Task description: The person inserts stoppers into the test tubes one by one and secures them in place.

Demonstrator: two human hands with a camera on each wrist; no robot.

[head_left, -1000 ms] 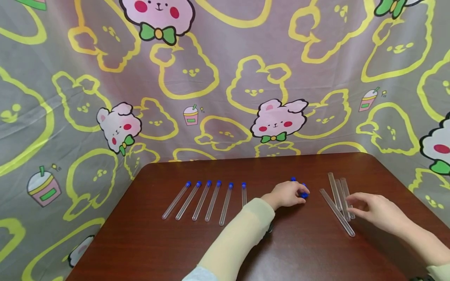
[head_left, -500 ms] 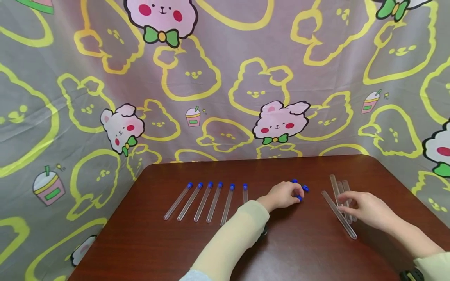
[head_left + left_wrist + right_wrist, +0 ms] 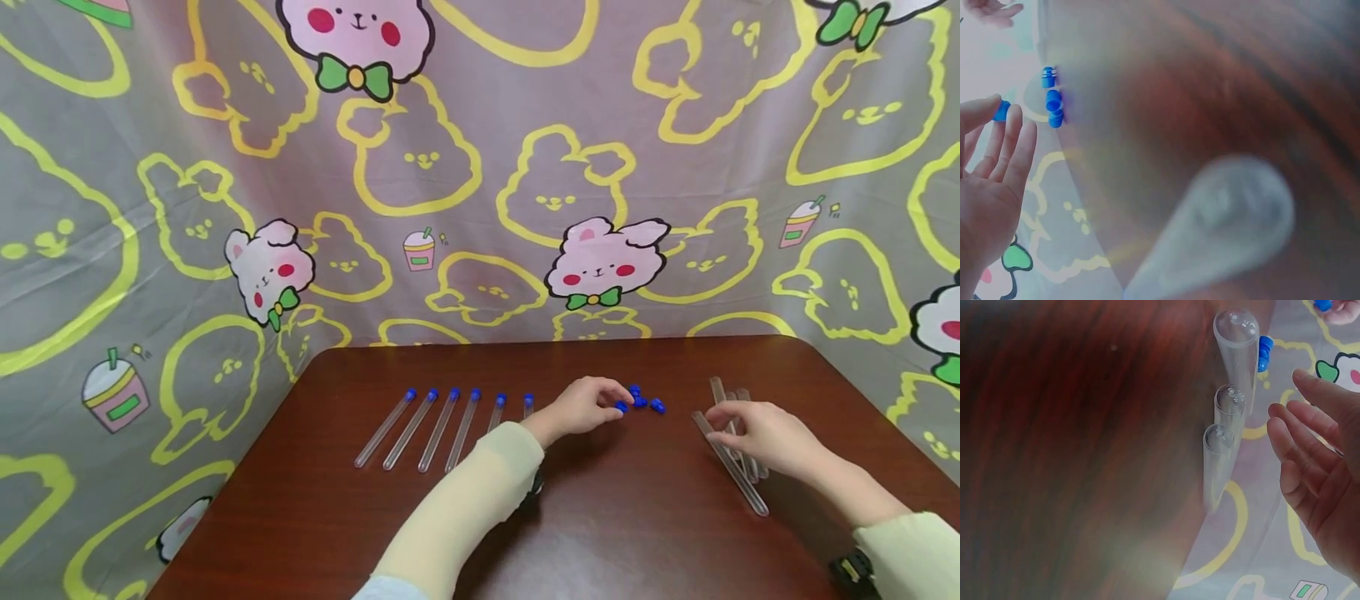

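My left hand (image 3: pixel 581 407) pinches a small blue cap (image 3: pixel 1002 111) between thumb and fingertip, clear of three loose blue caps (image 3: pixel 1053 100) lying beyond it. My right hand (image 3: pixel 768 435) hovers over a loose bunch of clear test tubes at the right, thumb apart from the loosely bent fingers. One uncapped tube (image 3: pixel 738 477) lies slanted at the front of that bunch. In the right wrist view, rounded tube ends (image 3: pixel 1237 328) appear beside the right hand (image 3: pixel 1325 456), with a gap between the hand and the tubes.
Several capped test tubes (image 3: pixel 405 429) lie side by side on the left of the dark wooden table (image 3: pixel 300 533). My left sleeve (image 3: pixel 465 492) covers part of the row's right end. A patterned cloth (image 3: pixel 480 183) hangs behind and beside the table.
My left hand has drawn back leftward from the pile of caps, taking one cap in its fingers. The right hand has shifted slightly left over the test tubes.
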